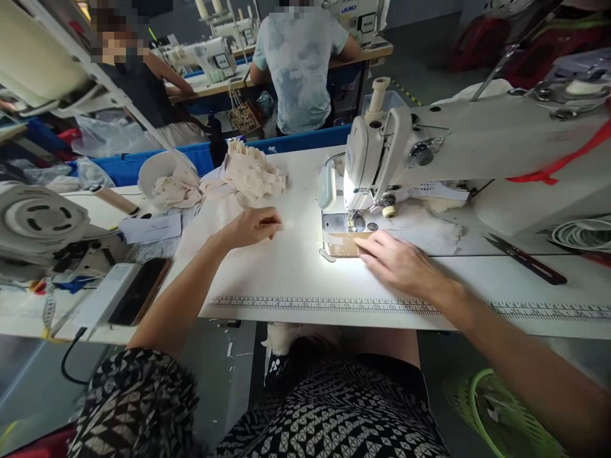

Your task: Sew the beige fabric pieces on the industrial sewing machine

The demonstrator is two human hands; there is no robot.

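My left hand (255, 227) is over the white table, left of the sewing machine (377, 159), with its fingers curled together. Whether something small is pinched in them I cannot make out. Just behind it lies pale thin fabric (214, 213), with a frilly pile of cream fabric pieces (252, 172) farther back. My right hand (396, 257) rests with outstretched fingertips on the brown plate (351, 245) in front of the machine's needle area. A small whitish scrap (334, 239) shows on that plate.
Thread snips (525, 257) lie at the right, and a printed ruler (324, 304) runs along the front edge. A phone (140, 292), a white box (107, 292) and a thread cone (114, 199) stand left. A green basket (477, 401) is below. Two people sit ahead.
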